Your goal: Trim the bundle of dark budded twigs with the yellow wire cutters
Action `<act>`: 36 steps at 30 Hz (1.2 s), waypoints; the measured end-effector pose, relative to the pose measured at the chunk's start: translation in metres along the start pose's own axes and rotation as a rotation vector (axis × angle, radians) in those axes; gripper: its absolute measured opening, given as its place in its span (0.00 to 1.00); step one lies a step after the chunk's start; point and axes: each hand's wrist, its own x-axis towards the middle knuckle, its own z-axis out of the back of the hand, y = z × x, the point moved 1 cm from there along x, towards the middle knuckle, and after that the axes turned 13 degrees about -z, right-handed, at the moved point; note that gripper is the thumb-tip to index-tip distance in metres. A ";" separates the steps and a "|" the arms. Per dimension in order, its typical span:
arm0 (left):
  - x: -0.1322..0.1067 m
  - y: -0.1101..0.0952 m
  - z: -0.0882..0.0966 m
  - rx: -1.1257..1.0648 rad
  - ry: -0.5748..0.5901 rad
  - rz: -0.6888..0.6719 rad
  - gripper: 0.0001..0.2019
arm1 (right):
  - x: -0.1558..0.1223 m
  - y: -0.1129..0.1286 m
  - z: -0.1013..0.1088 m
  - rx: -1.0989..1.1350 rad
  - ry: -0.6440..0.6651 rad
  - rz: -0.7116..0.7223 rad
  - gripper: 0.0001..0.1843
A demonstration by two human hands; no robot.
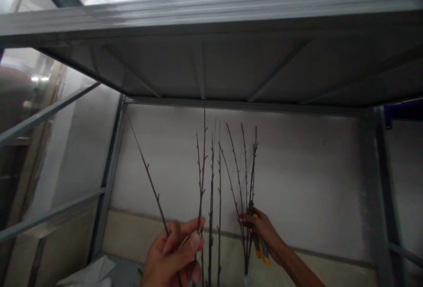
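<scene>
My left hand (178, 251) is closed at the bottom middle. A thin bare branch (153, 188) rises from it, slanting up to the left. Thumb and fingertips also pinch an upright forked branch (201, 185). Just right of that hand stand more upright budded branches (211, 203). My right hand (262, 227), farther off, is wrapped round a hand cutter (257, 238) with yellow and grey handles. The cutter's dark head lies against a bunch of branches (246, 234), which meet at a pale wrapped base (246, 279). Fingers of this hand touch those stems.
A grey metal frame beam (211, 11) and panel (231, 66) hang low overhead. Metal posts stand at left (110, 168) and right (385, 190). A pale wall (313, 181) lies behind the branches. White crumpled material (89, 273) is at lower left.
</scene>
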 end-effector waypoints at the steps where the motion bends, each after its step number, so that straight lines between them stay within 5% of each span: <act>1: -0.001 0.000 -0.003 -0.004 -0.003 -0.005 0.32 | 0.000 -0.001 0.001 -0.018 -0.006 -0.001 0.11; 11: 0.001 0.007 -0.002 0.007 0.051 0.009 0.30 | 0.000 0.000 0.006 -0.239 -0.133 0.213 0.14; 18: 0.002 0.016 -0.001 0.045 0.094 0.030 0.29 | 0.005 -0.019 0.010 -0.353 -0.232 0.132 0.23; 36: -0.006 0.020 -0.005 0.079 0.194 0.041 0.27 | -0.023 -0.026 0.020 -0.750 -0.365 0.155 0.20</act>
